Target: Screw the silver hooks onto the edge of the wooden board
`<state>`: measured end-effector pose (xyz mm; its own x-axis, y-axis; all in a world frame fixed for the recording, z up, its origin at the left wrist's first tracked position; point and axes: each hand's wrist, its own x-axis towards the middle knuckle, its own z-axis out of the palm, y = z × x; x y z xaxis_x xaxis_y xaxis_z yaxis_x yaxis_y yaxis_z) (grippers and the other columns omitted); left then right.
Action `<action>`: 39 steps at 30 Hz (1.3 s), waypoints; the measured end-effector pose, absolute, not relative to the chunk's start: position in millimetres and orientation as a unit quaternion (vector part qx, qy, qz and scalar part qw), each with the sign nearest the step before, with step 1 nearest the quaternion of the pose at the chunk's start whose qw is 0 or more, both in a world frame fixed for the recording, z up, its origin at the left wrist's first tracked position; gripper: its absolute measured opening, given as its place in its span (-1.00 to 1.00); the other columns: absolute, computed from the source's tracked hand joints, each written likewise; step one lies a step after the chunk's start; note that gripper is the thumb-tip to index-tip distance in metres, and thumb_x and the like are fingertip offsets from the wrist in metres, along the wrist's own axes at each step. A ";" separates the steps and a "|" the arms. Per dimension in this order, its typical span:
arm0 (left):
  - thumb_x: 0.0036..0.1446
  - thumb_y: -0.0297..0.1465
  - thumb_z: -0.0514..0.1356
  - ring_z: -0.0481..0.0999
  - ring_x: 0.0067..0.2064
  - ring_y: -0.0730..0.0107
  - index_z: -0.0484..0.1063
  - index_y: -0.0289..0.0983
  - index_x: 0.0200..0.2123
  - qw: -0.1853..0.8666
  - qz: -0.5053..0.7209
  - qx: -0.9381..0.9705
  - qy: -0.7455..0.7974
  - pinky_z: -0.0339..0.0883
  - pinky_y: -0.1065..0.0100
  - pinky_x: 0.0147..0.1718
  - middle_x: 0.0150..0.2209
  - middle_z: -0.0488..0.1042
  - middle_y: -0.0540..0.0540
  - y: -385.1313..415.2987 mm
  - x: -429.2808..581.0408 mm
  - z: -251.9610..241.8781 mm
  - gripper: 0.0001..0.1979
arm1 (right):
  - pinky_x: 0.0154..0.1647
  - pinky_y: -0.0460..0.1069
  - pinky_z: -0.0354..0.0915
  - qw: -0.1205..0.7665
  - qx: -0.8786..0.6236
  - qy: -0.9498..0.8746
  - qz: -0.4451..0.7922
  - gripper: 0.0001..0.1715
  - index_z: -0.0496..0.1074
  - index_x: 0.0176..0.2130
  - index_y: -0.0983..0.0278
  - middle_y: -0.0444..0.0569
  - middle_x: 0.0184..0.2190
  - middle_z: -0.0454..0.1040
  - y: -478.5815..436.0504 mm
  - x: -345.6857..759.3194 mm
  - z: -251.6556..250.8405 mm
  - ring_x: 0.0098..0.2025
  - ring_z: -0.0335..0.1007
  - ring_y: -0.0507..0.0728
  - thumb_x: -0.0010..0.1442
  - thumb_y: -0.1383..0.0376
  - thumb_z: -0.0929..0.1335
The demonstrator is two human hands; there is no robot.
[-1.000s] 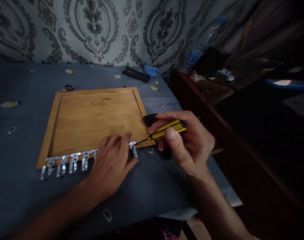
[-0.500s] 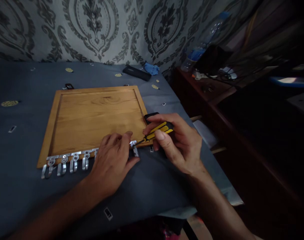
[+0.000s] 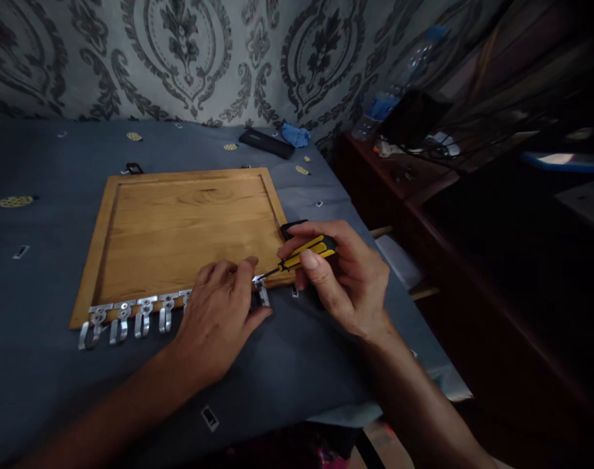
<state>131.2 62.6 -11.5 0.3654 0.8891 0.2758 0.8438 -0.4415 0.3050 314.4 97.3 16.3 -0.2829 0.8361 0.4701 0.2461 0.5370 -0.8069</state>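
Observation:
A shallow framed wooden board (image 3: 184, 225) lies on the blue patterned cloth. A metal hook rail (image 3: 124, 311) runs along its near edge, with several silver hooks sticking out toward me. My left hand (image 3: 216, 312) rests across the rail, fingers over the board and thumb beside the rightmost hook (image 3: 264, 295), gripping it there; the part beneath is hidden. Between the thumb and fingers of my right hand (image 3: 355, 280) is a yellow and black screwdriver (image 3: 311, 253). Its thin shaft slants down to the left, the tip at the rail's right end.
Behind the board lie a long black case (image 3: 266, 142) and a crumpled blue cloth (image 3: 296, 135). A small black object (image 3: 292, 228) sits by the board's right edge, partly hidden. To the right, a dark wooden cabinet (image 3: 370, 172) carries a plastic bottle (image 3: 399, 85) and cables.
My right hand and the screwdriver have shifted very slightly left, the tip staying at the rail's right end. My left hand keeps its place; the whole view has shifted a little.

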 end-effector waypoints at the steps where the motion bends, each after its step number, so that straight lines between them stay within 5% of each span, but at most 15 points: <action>1: 0.05 -0.37 0.41 0.51 -0.07 0.07 0.17 -0.28 0.09 0.059 0.203 0.824 0.526 0.35 0.08 -0.06 -0.13 0.53 -0.16 62.5 131.3 -11.5 -0.38 | -0.51 -0.10 0.35 0.470 -0.369 -0.741 0.306 -0.75 0.39 0.02 0.18 -0.08 -0.23 0.53 97.2 314.2 16.6 -0.52 0.40 -0.05 0.36 0.21 0.31; 12: 0.05 -0.38 0.40 0.50 -0.09 0.03 0.19 -0.37 0.09 0.034 0.212 0.834 0.508 0.35 0.05 -0.07 -0.17 0.54 -0.20 63.3 131.1 -14.3 -0.38 | -0.45 -0.12 0.41 0.415 -0.321 -0.801 0.290 -0.63 0.38 0.12 0.19 -0.05 -0.06 0.54 100.5 310.1 31.7 -0.43 0.43 -0.05 0.34 0.22 0.34; 17: 0.02 -0.38 0.42 0.50 -0.11 0.05 0.19 -0.36 0.08 0.035 0.207 0.832 0.513 0.36 0.07 -0.09 -0.18 0.54 -0.18 62.7 130.9 -11.9 -0.37 | -0.40 -0.13 0.43 0.394 -0.327 -0.796 0.323 -0.65 0.35 0.14 0.23 -0.05 -0.14 0.52 99.3 313.3 34.3 -0.40 0.49 -0.05 0.38 0.29 0.29; 35: 0.10 -0.40 0.35 0.51 -0.06 0.01 0.20 -0.29 0.03 0.072 0.196 0.826 0.523 0.33 0.05 -0.05 -0.16 0.54 -0.17 62.0 131.3 -9.4 -0.50 | -0.51 -0.13 0.40 0.444 -0.355 -0.760 0.316 -0.81 0.43 -0.06 0.18 -0.10 -0.19 0.53 98.2 301.9 25.5 -0.53 0.42 -0.07 0.34 0.20 0.34; 39: 0.12 -0.37 0.35 0.50 -0.05 0.02 0.15 -0.33 0.12 0.069 0.186 0.830 0.521 0.32 0.04 -0.03 -0.14 0.55 -0.19 62.3 130.7 -10.9 -0.42 | -0.58 -0.10 0.38 0.535 -0.370 -0.691 0.315 -0.78 0.44 -0.05 0.16 -0.10 -0.27 0.53 96.1 304.2 29.8 -0.57 0.42 -0.04 0.33 0.16 0.34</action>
<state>130.7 62.3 -10.9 0.3879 0.8907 0.2369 0.8392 -0.4476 0.3090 304.2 96.1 29.8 -0.1534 0.8490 0.5056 0.1746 0.5269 -0.8318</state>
